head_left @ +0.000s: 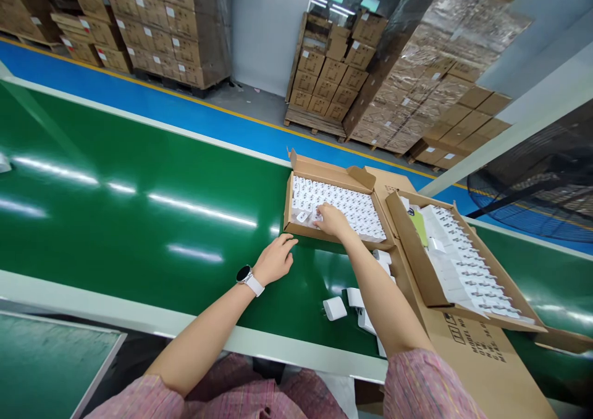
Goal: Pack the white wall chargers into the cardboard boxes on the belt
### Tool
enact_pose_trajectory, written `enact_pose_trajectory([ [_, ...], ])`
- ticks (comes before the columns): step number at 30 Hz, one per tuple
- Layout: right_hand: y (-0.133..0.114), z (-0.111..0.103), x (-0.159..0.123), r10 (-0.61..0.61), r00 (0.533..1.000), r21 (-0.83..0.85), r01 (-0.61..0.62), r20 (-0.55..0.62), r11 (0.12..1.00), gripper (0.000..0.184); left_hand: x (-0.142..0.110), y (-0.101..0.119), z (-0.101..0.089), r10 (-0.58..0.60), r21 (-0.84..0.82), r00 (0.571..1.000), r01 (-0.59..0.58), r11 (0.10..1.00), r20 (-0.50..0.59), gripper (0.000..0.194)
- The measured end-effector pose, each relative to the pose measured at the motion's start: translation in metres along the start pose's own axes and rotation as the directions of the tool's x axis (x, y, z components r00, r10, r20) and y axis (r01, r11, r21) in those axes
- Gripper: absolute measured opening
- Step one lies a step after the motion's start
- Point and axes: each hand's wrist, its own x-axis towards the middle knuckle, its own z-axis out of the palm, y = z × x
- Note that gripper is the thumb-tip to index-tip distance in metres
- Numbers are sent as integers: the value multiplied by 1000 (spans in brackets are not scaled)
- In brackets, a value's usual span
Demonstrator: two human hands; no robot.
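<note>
My right hand reaches into an open cardboard box filled with rows of small white plug chargers. Its thumb and fingers are bent together at the box's near left part; whatever lies between them is too small to make out. Beside them, a white piece with a printed label lies in the box. My left hand, a watch on its wrist, hovers by the box's near left corner, fingers loosely stretched and holding nothing. Loose white chargers lie on the green belt, some partly hidden by my right forearm.
A second open box with white chargers in rows sits at the right on flattened cardboard. The green belt stretches to the left. A black fan stands far right. Stacked cartons line the wall beyond the blue floor.
</note>
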Motion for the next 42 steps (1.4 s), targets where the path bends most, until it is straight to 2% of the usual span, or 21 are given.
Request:
enact_pose_trajectory([
  [2, 4, -2, -3, 11, 1000, -7, -11, 1, 1000, 20, 0, 0, 1, 2, 1, 1000, -2, 1000, 2, 52],
  [5, 3, -3, -6, -3, 1000, 6, 4, -11, 1000, 28, -1, 1, 2, -2, 2, 1000, 2, 1000, 6, 54],
  [8, -9, -1, -3, -52, 998, 62, 53, -29, 997, 32, -1, 1, 2, -1, -7, 1000, 1, 1000, 3, 54],
  [12, -26, 3, 6, -77, 996, 128, 82, -40, 988, 24, -1, 1, 1, -5, -3, 1000, 5, 1000, -3, 54],
  [18, -22, 1, 7, -17, 997, 133, 26, -72, 991, 11, 0, 1, 0, -4, 5, 1000, 4, 1000, 0, 52],
  [21, -24, -1, 4, 6, 995, 134, 7, -100, 991, 12, 0, 1, -1, -3, 16, 1000, 3, 1000, 7, 50],
  [24, -26, -6, -9, 13, 991, 148, 7, -135, 989, 22, 0, 0, -3, -4, 10, 1000, 4, 1000, 15, 49],
  [26, -20, -13, -34, 4, 984, 178, 28, -179, 984, 30, 0, 0, -5, -9, -3, 1000, 9, 1000, 15, 47],
  [28, -3, -19, -76, -32, 980, 218, 76, -197, 973, 33, 0, 0, -7, -15, -14, 1000, 15, 1000, 9, 45],
  [30, 20, -20, -134, -82, 992, 224, 102, -95, 969, 38, 0, 0, -7, -11, -17, 1000, 11, 1000, 4, 44],
  [31, 33, -17, -167, -61, 998, 206, 62, -11, 976, 45, -1, 1, -6, -5, -16, 1000, 5, 1000, 2, 44],
  [32, 44, -12, -200, 11, 998, 170, -23, 70, 985, 53, -1, 1, -5, 2, -13, 1000, -2, 1000, 3, 44],
  [34, 58, 6, -262, 232, 957, 89, -249, 172, 964, 69, -2, 3, -3, 17, 1, 1000, -17, 1000, 14, 43],
  [35, 60, 19, -288, 337, 925, 70, -353, 174, 933, 72, -3, 3, -2, 24, 8, 999, -24, 1000, 22, 42],
  [36, 58, 33, -310, 422, 893, 65, -435, 153, 898, 72, -4, 4, -2, 30, 13, 999, -31, 999, 32, 42],
  [38, 44, 63, -339, 515, 855, 101, -519, 68, 849, 67, -6, 4, 0, 44, 12, 998, -44, 999, 43, 42],
  [40, 23, 92, -351, 567, 820, 140, -554, -77, 821, 59, -8, 4, 0, 60, 2, 997, -61, 998, 44, 41],
  [42, 3, 112, -351, 598, 767, 153, -578, -233, 802, 48, -9, 3, 0, 76, -11, 996, -76, 997, 44, 41],
])
